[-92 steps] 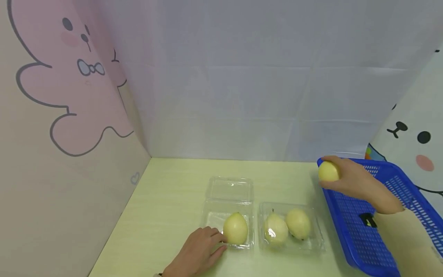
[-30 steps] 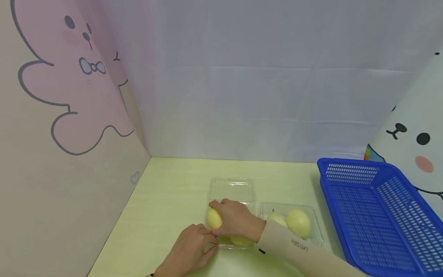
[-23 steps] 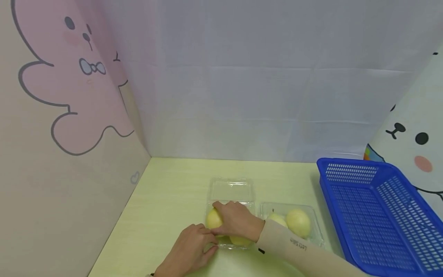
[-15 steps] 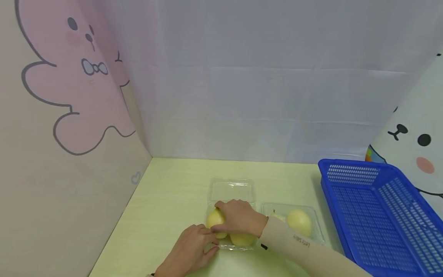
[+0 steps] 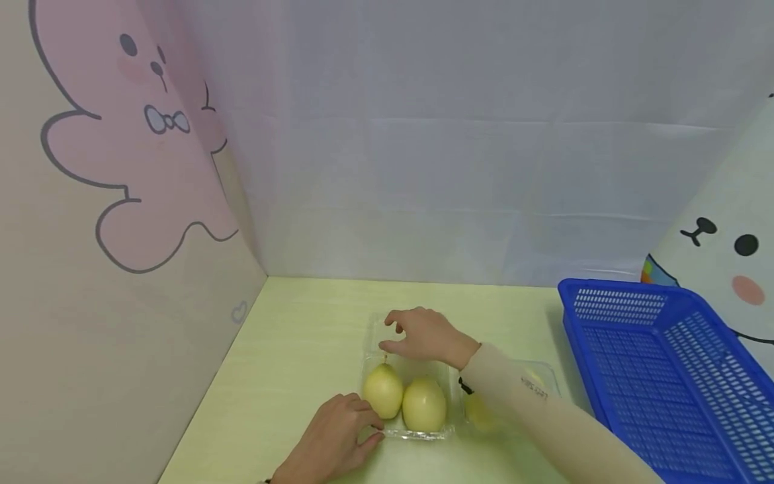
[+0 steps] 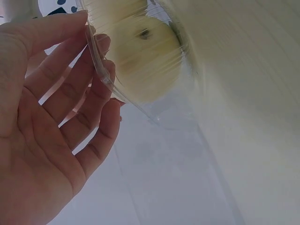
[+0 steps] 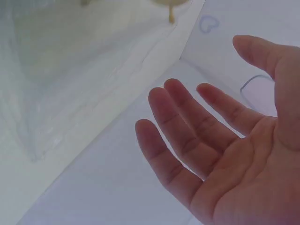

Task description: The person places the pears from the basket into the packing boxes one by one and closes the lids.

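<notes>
Two pale yellow pears sit side by side in the base of a hinged clear plastic box, a left pear (image 5: pixel 383 391) and a right pear (image 5: pixel 424 405). The lid (image 5: pixel 376 333) lies folded back, away from the person. At the box's near left corner, my left hand (image 5: pixel 332 433) pinches the rim (image 6: pixel 101 70) between thumb and fingers. My right hand (image 5: pixel 423 335) hovers above the lid and the left pear's stem, holding nothing. Its fingers (image 7: pixel 187 140) are spread and loosely bent, the thumb apart.
To the right stands a second clear box (image 5: pixel 547 376) with pears, largely hidden by the right sleeve (image 5: pixel 532 403). A blue perforated basket (image 5: pixel 653 376) takes up the table's right side. A pale cloth wall (image 5: pixel 387 202) rises behind the table.
The right hand carried a pear from over the basket into the left side of the open box, let go, and rose toward the lid. The left hand shifted slightly left and stayed at the corner.
</notes>
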`<action>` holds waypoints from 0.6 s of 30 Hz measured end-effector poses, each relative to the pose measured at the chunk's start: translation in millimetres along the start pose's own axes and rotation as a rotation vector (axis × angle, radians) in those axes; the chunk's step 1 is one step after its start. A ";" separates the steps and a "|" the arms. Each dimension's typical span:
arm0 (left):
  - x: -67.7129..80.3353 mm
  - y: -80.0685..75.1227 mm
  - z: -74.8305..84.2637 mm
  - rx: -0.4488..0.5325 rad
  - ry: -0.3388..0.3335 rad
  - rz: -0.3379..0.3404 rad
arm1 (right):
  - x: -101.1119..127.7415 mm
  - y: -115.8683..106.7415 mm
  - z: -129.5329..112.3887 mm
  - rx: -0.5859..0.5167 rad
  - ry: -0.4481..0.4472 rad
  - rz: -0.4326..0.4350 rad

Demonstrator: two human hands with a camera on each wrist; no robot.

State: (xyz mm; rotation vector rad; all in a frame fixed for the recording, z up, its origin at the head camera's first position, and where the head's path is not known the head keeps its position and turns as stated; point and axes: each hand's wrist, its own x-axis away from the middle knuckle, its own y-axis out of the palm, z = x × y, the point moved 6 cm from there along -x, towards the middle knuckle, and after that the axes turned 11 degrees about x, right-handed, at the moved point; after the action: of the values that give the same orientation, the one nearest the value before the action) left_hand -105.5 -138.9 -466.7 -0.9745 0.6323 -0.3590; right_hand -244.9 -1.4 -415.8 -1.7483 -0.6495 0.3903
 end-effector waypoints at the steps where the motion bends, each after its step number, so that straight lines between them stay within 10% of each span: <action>1: 0.2 0.0 -0.1 0.001 0.002 0.002 | -3.7 -2.2 4.3 -0.003 0.005 0.001; 18: 1.7 0.3 2.3 0.009 -0.003 0.007 | -45.6 20.3 76.6 0.103 0.133 -0.167</action>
State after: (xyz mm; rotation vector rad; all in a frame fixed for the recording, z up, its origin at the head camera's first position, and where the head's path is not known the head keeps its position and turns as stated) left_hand -102.7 -138.2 -466.6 -0.9634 0.6309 -0.3538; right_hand -320.2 26.6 -459.5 -1.5944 -0.6619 0.1866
